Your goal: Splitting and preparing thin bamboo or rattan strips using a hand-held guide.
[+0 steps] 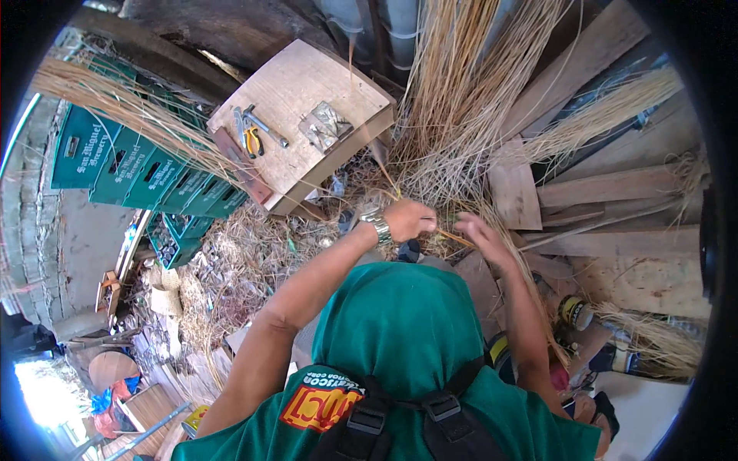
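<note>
My left hand (pixel 411 221), a metal watch on its wrist, is closed around a thin yellow-brown cane strip (pixel 452 237). The strip comes out between its fingers and slants down to the right, and a narrow piece also rises above the knuckles. My right hand (pixel 480 234) is close by on the right, its fingers loosely bent and apart, beside the strip's slanting part. Whether it touches the strip is hard to see. Beyond both hands, a big bundle of long cane strips (pixel 453 100) leans and fans out toward the floor.
A low wooden table (pixel 307 77) at far left carries yellow-handled pliers (pixel 251 140), a hammer (pixel 265 127) and a metal block (pixel 324 127). Green crates (pixel 146 173) stack at left. Shavings (pixel 246 246) litter the ground. Planks (pixel 615 184) and a can (pixel 574 313) sit at right.
</note>
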Demonstrator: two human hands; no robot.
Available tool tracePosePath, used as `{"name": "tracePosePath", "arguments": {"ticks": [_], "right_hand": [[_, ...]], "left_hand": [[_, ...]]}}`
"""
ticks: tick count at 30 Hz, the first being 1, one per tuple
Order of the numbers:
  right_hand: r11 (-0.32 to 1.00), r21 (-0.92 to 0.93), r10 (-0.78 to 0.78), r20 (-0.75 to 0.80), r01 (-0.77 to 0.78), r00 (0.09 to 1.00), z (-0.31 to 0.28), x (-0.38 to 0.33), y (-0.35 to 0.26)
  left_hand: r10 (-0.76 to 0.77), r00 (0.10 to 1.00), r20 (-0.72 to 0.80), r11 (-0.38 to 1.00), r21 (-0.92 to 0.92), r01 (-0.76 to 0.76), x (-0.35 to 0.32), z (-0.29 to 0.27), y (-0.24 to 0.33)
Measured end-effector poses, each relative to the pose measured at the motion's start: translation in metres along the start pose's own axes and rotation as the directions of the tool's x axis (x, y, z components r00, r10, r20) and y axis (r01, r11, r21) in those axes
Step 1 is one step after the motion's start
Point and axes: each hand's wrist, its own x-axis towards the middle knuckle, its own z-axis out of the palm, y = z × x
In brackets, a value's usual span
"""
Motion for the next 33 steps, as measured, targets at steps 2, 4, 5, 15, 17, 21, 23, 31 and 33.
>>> {"name": "tracePosePath", "arguments": {"ticks": [2, 4, 5, 15, 17, 21, 23, 31, 33], "right_hand": [[0.983, 0.143, 0.103, 0.106, -0.118, 0.989, 0.010, -0.013, -0.023], [0.933, 0.269, 0.182, 0.218, -0.238, 0.959, 0.008, -0.032, -0.020], [0.949, 0.194, 0.220, 0.151, -0.247, 0.964, -0.008, -0.046, -0.001], [0.951, 0.078, 0.297, 0.021, -0.298, 0.955, -0.013, -0.021, -0.001], [0.971, 0.022, 0.236, 0.038, -0.237, 0.971, 0.029, 0.042, -0.041], [0.996, 0.031, 0.084, -0.001, -0.083, 0.997, 0.128, 0.163, -0.108], [0.980, 0.187, 0.063, 0.007, -0.063, 0.998, 0.161, 0.208, -0.108], [0.901, 0.239, 0.326, 0.182, -0.363, 0.928, 0.259, 0.273, -0.127], [0.876, 0.208, 0.371, 0.283, -0.434, 0.884, 0.264, 0.273, -0.128]], "left_hand": [[-0.004, 0.999, -0.049, 0.999, 0.052, 0.006, 0.006, -0.020, 0.013], [0.001, 0.995, -0.103, 0.996, 0.094, 0.009, 0.000, -0.074, 0.002], [-0.051, 0.991, -0.127, 0.989, 0.129, 0.067, -0.005, -0.111, 0.003], [-0.204, 0.736, -0.646, 0.112, 0.731, 0.673, -0.089, -0.513, -0.013], [0.105, 0.603, -0.791, -0.063, 0.600, 0.797, -0.111, -0.564, -0.018], [0.429, 0.487, -0.761, 0.148, 0.591, 0.793, -0.115, -0.546, -0.025], [0.239, 0.510, -0.826, 0.646, 0.527, 0.552, -0.087, -0.477, -0.058], [-0.885, 0.392, -0.251, 0.416, -0.804, 0.424, -0.139, -0.161, -0.204], [-0.845, 0.500, -0.189, 0.353, -0.900, 0.256, -0.139, -0.148, -0.202]]}}
